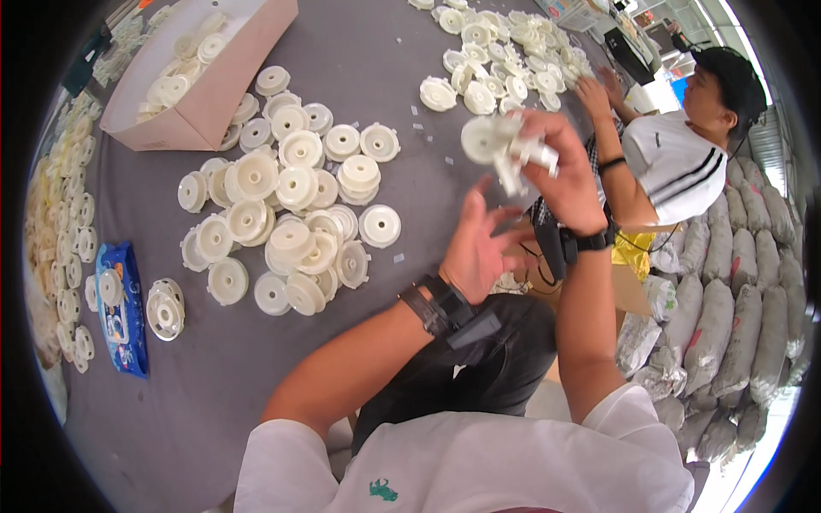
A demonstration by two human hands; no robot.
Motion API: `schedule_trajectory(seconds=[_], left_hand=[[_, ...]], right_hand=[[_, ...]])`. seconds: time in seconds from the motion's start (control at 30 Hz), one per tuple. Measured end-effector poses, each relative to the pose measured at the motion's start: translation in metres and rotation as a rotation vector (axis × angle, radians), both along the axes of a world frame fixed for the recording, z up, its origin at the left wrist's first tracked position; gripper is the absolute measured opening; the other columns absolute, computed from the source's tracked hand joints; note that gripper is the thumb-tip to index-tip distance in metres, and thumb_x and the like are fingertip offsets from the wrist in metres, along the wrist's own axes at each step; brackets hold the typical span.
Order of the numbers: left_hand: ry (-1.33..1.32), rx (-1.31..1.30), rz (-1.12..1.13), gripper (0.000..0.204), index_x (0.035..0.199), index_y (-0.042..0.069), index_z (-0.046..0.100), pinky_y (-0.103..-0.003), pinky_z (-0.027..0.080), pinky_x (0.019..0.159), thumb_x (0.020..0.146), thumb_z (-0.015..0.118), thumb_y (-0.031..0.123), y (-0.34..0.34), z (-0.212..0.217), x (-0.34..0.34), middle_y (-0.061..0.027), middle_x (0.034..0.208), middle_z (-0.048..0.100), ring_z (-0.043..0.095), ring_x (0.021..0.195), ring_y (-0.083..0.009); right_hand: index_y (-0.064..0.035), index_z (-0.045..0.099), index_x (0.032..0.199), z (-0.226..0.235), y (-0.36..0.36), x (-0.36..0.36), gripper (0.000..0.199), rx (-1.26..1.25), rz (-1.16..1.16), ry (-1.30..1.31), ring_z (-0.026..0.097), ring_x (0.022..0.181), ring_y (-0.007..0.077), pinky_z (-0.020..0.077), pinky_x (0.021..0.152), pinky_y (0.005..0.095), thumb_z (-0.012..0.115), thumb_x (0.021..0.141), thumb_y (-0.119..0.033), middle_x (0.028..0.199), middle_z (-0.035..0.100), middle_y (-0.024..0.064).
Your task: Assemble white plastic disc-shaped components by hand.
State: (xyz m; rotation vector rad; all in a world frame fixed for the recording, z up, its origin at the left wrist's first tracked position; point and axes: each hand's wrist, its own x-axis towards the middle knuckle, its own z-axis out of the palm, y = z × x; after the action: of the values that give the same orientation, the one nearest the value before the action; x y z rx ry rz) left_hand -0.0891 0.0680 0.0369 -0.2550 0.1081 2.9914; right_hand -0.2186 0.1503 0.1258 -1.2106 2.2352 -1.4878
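My right hand (566, 184) is raised over the table's right side, its fingers closed round white plastic parts (505, 147). A round disc and several bracket-like pieces show in that grip, slightly blurred, so I cannot tell whether they are joined. Just below and to the left, my left hand (481, 255) is palm up with its fingers apart and nothing in it. A loose heap of round cream-white plastic discs (297, 186), with raised centre hubs and small edge tabs, lies to the left of my hands. Farther off is another pile of similar white parts (516, 60).
A pink open box (184, 120) holding white parts stands at the far left. Nearer are a blue packet (126, 312) and a stack of discs (165, 309). A co-worker (676, 154) sits at the right, hands at the far pile. Stuffed sacks (727, 325) are stacked behind.
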Motion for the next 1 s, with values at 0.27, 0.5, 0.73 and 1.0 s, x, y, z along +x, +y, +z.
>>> schedule_trajectory(seconds=[0.27, 0.5, 0.73, 1.0], left_hand=[[-0.031, 0.012, -0.017, 0.067, 0.151, 0.024, 0.038, -0.052, 0.054, 0.102, 0.102, 0.037, 0.07, -0.009, -0.013, -0.008, -0.0085, 0.146, 0.05, 0.052, 0.136, -0.0307], [0.05, 0.222, -0.053, 0.07, 0.144, 0.019, 0.042, -0.052, 0.062, 0.085, 0.1, 0.039, 0.073, -0.012, -0.025, -0.011, -0.0128, 0.133, 0.058, 0.066, 0.112, -0.0351], [-0.013, 0.111, -0.065, 0.061, 0.145, 0.022, 0.043, -0.05, 0.067, 0.067, 0.104, 0.035, 0.066, -0.013, -0.015, -0.009, -0.0087, 0.127, 0.06, 0.067, 0.109, -0.0308], [0.042, 0.054, -0.106, 0.051, 0.15, 0.022, 0.04, -0.045, 0.064, 0.063, 0.107, 0.04, 0.05, -0.007, -0.034, -0.015, -0.0109, 0.125, 0.063, 0.069, 0.102, -0.0292]], right_hand=[[-0.0068, 0.064, 0.13, 0.024, 0.023, 0.05, 0.059, 0.488, 0.355, -0.071, 0.052, 0.131, 0.03, 0.0428, 0.109, 0.0395, 0.069, 0.074, 0.014, 0.139, 0.053, 0.0134], [-0.002, 0.065, 0.123, 0.016, 0.016, 0.044, 0.032, 0.375, 0.169, -0.227, 0.062, 0.113, 0.0186, 0.0516, 0.096, 0.0329, 0.07, 0.091, -0.001, 0.128, 0.062, 0.0092], [-0.0018, 0.069, 0.106, -0.032, 0.03, 0.041, 0.012, -0.101, -0.202, -0.423, 0.064, 0.102, 0.0136, 0.0524, 0.091, 0.0299, 0.071, 0.097, -0.009, 0.102, 0.069, 0.0036], [0.0001, 0.066, 0.115, -0.032, 0.03, 0.044, 0.023, -0.507, -0.059, -0.765, 0.057, 0.077, 0.0101, 0.0493, 0.073, 0.0271, 0.064, 0.104, -0.02, 0.09, 0.066, 0.0033]])
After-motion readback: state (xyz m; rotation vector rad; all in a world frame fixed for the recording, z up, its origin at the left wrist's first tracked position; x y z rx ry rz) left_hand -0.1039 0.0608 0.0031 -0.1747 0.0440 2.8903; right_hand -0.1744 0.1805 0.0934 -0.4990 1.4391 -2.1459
